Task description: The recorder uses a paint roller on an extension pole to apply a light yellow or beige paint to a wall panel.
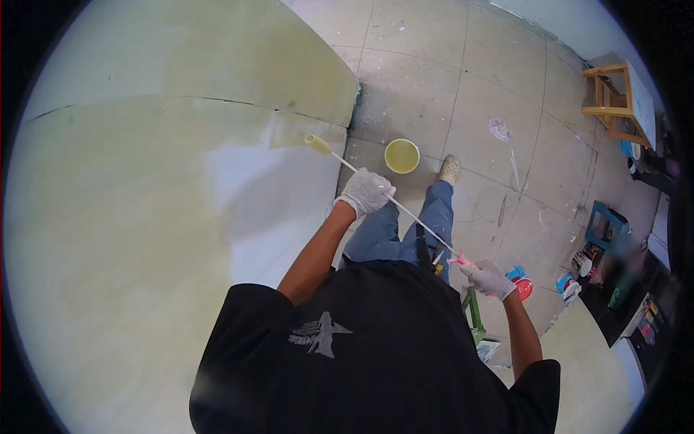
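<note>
Though lettering (304, 335) on the shirt (408, 347) blurs, the left hand (366, 192) and right hand (490, 280) grip a roller (317, 144).

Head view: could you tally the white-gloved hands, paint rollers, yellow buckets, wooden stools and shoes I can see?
White-gloved hands: 2 (left hand, right hand)
Paint roller: 1
Yellow bucket: 1
Wooden stool: 1
Shoe: 1
Total: 6

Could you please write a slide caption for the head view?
Gloved left hand and right hand hold a long-handled roller near a yellowish wall and a yellow bucket.
</note>
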Tool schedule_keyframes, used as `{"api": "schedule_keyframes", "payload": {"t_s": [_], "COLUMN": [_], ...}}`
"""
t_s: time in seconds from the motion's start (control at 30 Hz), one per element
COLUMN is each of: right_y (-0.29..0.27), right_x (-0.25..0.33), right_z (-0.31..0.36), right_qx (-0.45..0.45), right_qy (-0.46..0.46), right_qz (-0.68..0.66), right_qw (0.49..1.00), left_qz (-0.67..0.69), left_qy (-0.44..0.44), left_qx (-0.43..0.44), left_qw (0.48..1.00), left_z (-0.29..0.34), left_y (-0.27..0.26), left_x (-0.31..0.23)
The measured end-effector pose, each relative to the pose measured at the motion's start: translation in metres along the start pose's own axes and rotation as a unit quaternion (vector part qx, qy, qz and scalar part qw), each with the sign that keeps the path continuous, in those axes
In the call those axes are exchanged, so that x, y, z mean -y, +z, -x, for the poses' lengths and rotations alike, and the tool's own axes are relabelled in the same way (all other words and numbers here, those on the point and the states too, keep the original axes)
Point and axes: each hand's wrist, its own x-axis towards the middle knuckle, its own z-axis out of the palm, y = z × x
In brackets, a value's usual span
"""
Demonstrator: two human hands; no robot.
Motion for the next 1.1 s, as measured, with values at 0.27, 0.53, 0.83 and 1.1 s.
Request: {"api": "schedule_keyframes", "payload": {"t_s": [0.27,0.53,0.83,1.1], "right_y": [0.090,0.154,0.156,0.179], "right_x": [0.013,0.074,0.032,0.037], "right_z": [0.004,0.009,0.024,-0.008], "right_qx": [-0.080,-0.064,-0.101,-0.163], "right_qy": [-0.135,-0.210,-0.244,-0.408], "right_qz": [0.075,0.007,0.072,0.166], "right_qw": [0.985,0.975,0.962,0.883], "left_qz": [-0.012,-0.068,-0.119,-0.128], "left_qy": [-0.079,0.011,-0.043,0.000], "left_qx": [-0.046,-0.059,-0.065,-0.124], "left_qw": [0.996,0.996,0.990,0.984], "left_z": [0.066,0.055,0.106,0.088], "left_y": [-0.010,-0.042,-0.026,-0.040], "left_x": [0.021,0.094,0.055,0.082]}}
